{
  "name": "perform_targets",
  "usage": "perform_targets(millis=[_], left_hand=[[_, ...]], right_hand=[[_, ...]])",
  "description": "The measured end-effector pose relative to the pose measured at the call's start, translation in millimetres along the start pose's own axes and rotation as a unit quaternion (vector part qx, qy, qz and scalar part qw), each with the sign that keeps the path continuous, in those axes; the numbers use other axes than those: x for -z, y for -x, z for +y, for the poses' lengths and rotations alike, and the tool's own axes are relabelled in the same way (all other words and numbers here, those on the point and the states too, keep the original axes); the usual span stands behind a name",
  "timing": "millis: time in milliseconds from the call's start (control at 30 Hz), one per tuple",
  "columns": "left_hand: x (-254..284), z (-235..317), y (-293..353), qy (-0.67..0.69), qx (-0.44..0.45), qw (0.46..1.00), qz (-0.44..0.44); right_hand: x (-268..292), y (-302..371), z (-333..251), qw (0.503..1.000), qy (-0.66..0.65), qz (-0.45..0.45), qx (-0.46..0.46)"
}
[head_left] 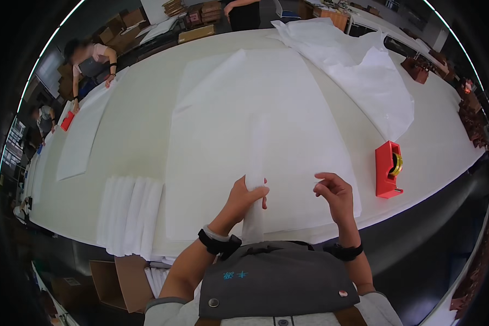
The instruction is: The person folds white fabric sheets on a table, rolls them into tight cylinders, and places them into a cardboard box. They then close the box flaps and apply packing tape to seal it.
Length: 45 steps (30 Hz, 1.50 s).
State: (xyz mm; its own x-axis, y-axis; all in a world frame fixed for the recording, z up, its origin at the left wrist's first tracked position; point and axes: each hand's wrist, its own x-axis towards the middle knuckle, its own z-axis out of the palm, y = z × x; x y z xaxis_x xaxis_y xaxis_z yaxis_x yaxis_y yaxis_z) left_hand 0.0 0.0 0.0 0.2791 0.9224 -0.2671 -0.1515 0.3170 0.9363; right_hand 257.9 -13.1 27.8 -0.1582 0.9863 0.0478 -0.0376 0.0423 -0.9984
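My left hand (248, 194) is wrapped round a narrow white roll (257, 152), its thumb across the top. This roll lies lengthwise over flat white sheets (304, 125), its near end close to my apron (277, 277). Off to the right, my right hand (337, 196) hovers above the sheets with bent fingers drawn in toward the thumb, closed as in a pinch. Whatever it may hold is too small to make out. Farther right stands a red tape dispenser (387, 169) with a yellow tape roll.
Several finished-looking white rolls (130, 214) lie side by side at the near left edge. An open cardboard box (127, 282) stands below them. Crumpled white sheeting (358, 70) covers the far right of the table (141, 108). Co-workers (92, 62) stand along the left and far sides.
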Motion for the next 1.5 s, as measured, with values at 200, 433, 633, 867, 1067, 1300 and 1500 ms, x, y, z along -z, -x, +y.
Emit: perform_targets(millis=[200, 433, 633, 867, 1067, 1300, 1500], left_hand=[[-5, 36, 27, -0.067, -0.034, 0.996, 0.045], [2, 14, 24, -0.171, -0.147, 0.962, 0.153], [-4, 20, 31, -0.17, -0.153, 0.957, 0.18], [0, 30, 39, 0.029, -0.027, 0.999, -0.017], [-5, 29, 34, -0.145, -0.07, 0.987, 0.016], [14, -15, 53, -0.281, -0.082, 0.955, -0.045], [50, -26, 94, -0.068, -0.023, 0.982, -0.173]], right_hand=[[-78, -37, -24, 0.982, 0.061, -0.124, 0.129], [-99, -48, -29, 0.963, 0.137, -0.159, 0.169], [-104, -41, -23, 0.948, 0.246, -0.114, 0.169], [-89, -50, 6, 0.989, 0.09, -0.093, 0.067], [-105, -44, 9, 0.995, -0.035, -0.08, 0.046], [-109, -80, -25, 0.966, -0.242, 0.09, 0.019], [-84, -98, -21, 0.946, -0.316, 0.074, 0.017]])
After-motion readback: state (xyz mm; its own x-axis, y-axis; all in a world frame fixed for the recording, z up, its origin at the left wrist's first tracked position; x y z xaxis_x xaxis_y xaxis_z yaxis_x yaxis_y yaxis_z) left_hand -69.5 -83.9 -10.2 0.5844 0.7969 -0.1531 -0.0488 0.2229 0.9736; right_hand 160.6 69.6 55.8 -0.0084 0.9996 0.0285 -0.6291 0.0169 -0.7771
